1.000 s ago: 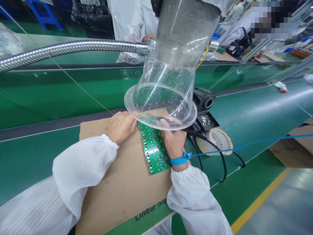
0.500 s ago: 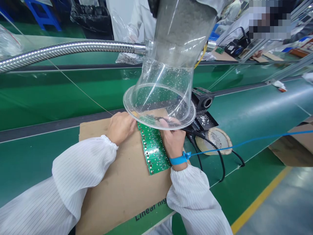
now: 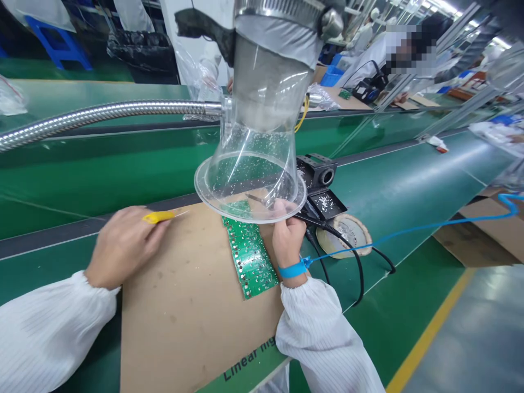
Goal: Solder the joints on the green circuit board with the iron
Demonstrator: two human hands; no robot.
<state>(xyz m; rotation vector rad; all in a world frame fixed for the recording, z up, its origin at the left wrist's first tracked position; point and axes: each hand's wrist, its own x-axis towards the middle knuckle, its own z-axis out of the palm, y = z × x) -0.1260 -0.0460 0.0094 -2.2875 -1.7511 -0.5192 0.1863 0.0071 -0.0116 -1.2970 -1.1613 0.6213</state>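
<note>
My left hand [image 3: 125,245] is closed around a yellow sleeve [image 3: 159,216] with thin solder wire poking out of its end, over the cardboard's left side. A faint strand trails off behind that hand. In my right hand [image 3: 286,237], fingers wrapped, is a soldering iron [image 3: 306,219] with a black cord; its tip shows through the clear fume hood [image 3: 262,142], pointing left above the far end of a green circuit board [image 3: 251,256]. The board lies on a cardboard sheet [image 3: 176,316]. A blue wrist strap [image 3: 292,270] circles my right wrist.
A black soldering iron stand [image 3: 317,172] and a round dish [image 3: 347,234] with solder bits stand right of the hood. A metal gooseneck [image 3: 123,112] crosses from the left. A blue cord [image 3: 429,226] runs rightward. Other people work across the bench.
My left hand has pulled back to the left, away from the board, bringing the yellow sleeve into sight. My right hand stays beside the board with the iron. The view has shifted somewhat.
</note>
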